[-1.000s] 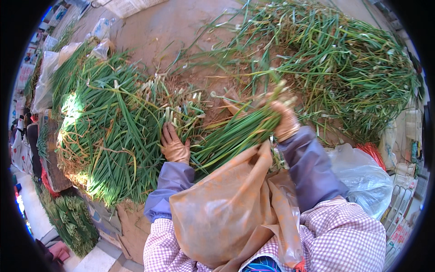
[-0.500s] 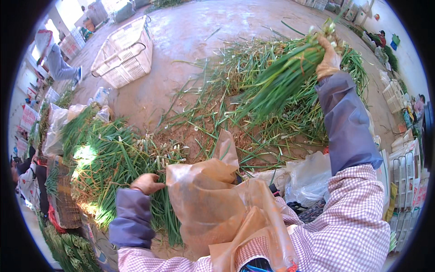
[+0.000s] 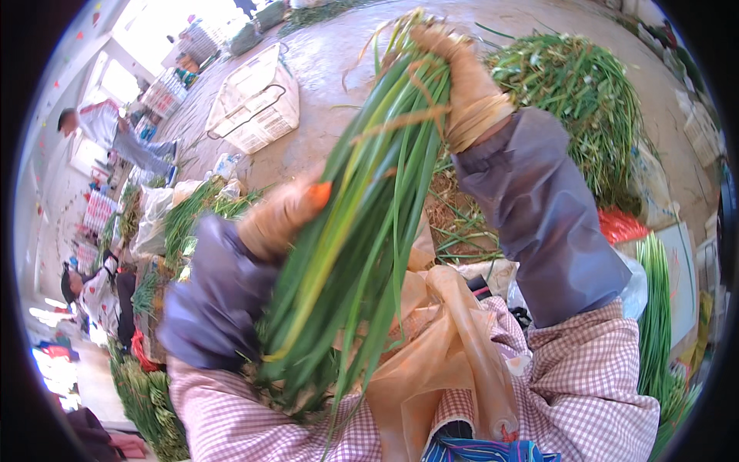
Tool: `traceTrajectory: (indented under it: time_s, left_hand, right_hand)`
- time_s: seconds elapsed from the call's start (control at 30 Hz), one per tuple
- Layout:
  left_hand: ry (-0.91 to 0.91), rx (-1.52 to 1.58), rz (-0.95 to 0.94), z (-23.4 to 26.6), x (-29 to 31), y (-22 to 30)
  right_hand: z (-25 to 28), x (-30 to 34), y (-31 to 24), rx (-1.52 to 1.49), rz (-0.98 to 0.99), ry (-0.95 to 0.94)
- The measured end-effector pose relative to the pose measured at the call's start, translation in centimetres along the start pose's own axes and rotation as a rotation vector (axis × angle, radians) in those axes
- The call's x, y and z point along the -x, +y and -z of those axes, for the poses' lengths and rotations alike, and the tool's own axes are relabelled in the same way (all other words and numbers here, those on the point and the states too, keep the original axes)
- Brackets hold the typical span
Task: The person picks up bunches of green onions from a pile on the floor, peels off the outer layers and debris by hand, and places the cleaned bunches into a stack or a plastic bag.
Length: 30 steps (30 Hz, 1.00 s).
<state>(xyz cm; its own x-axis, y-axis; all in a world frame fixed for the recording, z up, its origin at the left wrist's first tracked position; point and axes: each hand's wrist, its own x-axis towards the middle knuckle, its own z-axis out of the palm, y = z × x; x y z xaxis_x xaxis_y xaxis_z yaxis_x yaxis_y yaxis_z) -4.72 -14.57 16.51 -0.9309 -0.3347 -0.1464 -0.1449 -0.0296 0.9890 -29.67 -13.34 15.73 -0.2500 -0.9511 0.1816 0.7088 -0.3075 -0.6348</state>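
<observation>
A large bunch of green onions [image 3: 369,192] hangs slantwise in front of my chest, pale root ends up and long green leaves trailing down to my lap. My right hand [image 3: 450,50], raised high, is closed around it just below the root ends. Alongside the middle of the leaves is my left hand [image 3: 289,212], smeared by motion, with something orange at a fingertip. Whether its fingers grip the leaves cannot be made out. Brownish strips of dry leaf cross the bunch. An orange-tan plastic apron [image 3: 439,346] covers my front, partly behind the leaves.
A heap of green onions [image 3: 570,100] lies on the floor at the far right, another pile [image 3: 188,223] at the left. A white plastic crate [image 3: 258,104] stands ahead. Long green stalks [image 3: 654,308] lie at my right. One person [image 3: 127,135] bends at the far left; another [image 3: 96,289] sits nearer.
My right hand has brought the bunch from above the right heap to in front of me. My left hand has risen from the left pile to the leaves. The view has shifted.
</observation>
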Motion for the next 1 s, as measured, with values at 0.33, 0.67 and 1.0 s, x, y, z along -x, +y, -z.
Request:
traceTrajectory:
  time_s: [0.33,0.67,1.0]
  left_hand:
    - [0.223,0.741,0.142,-12.0,3.3,-13.9]
    - [0.477,0.725,0.421,-13.8,1.7,-12.0]
    - [0.883,0.57,0.407,-9.3,2.7,-16.9]
  right_hand:
    - [13.4,0.6,6.5,-0.061,-0.161,0.631]
    - [12.6,9.7,11.1,-0.353,-0.471,0.145]
    - [3.2,10.5,23.9,-0.178,-0.259,0.412]
